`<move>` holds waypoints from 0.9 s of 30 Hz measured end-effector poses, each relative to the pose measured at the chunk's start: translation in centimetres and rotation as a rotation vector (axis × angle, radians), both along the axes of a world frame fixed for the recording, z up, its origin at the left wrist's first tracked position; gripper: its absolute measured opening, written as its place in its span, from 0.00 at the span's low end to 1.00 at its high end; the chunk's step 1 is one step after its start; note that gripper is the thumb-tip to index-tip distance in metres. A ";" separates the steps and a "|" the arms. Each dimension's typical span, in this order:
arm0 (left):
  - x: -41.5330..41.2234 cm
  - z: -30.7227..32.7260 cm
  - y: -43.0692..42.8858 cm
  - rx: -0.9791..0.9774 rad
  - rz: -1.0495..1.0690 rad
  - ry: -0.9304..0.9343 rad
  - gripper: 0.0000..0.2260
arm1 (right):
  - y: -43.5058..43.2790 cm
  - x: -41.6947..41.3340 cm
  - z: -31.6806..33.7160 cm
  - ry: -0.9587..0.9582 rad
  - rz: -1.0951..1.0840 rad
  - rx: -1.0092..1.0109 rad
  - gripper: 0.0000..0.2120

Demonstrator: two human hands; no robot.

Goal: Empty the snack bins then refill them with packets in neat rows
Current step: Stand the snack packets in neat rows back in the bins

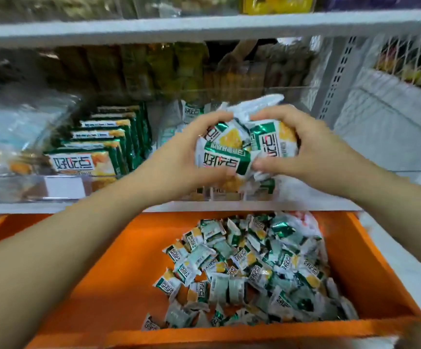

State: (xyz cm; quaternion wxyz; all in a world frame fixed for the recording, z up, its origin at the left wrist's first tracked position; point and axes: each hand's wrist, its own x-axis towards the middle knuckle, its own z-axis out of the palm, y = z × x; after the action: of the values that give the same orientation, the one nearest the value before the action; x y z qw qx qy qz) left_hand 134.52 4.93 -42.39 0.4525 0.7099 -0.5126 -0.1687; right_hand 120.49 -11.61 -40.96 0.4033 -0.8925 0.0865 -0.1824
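Roughly midway: a bunch of packets (242, 144) is clutched by left hand (186, 157) and right hand (302, 149) above the right bin (229, 195); left bin (28, 190) is rowed, loose pile (254, 270) remains in orange crate (118, 278).

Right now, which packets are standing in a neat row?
The row in the clear left bin, upright; the heap in the orange crate lies loose.

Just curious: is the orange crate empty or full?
Partly full: a loose heap of green-and-white snack packets covers the right of the orange plastic crate; its left is bare.
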 end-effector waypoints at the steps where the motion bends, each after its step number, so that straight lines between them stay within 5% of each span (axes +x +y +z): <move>1: 0.6 0.1 -0.9 -0.039 0.033 0.017 0.31 | -0.7 1.1 0.3 -0.031 -0.025 -0.011 0.25; 6: 3.3 -2.2 -5.6 -0.124 0.191 0.145 0.31 | -3.9 4.9 -1.3 -0.008 -0.115 -0.010 0.28; 14: 5.0 -4.7 -9.4 0.160 0.228 0.080 0.39 | -5.5 6.2 -2.6 0.420 -0.131 -0.359 0.33; 22: 4.5 -3.0 -9.4 0.522 0.121 -0.184 0.36 | -5.6 5.6 -1.7 0.334 -0.188 -0.392 0.22; 27: 4.2 -2.2 -8.6 0.512 0.141 -0.266 0.29 | -5.1 4.5 -1.8 0.243 -0.221 -0.270 0.18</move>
State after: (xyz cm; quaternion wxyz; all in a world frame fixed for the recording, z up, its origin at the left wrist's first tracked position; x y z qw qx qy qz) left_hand 138.67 -3.71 -44.55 0.1980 0.8506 -0.4578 -0.1662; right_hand 125.04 -16.76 -42.73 0.2442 -0.9390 0.2066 -0.1262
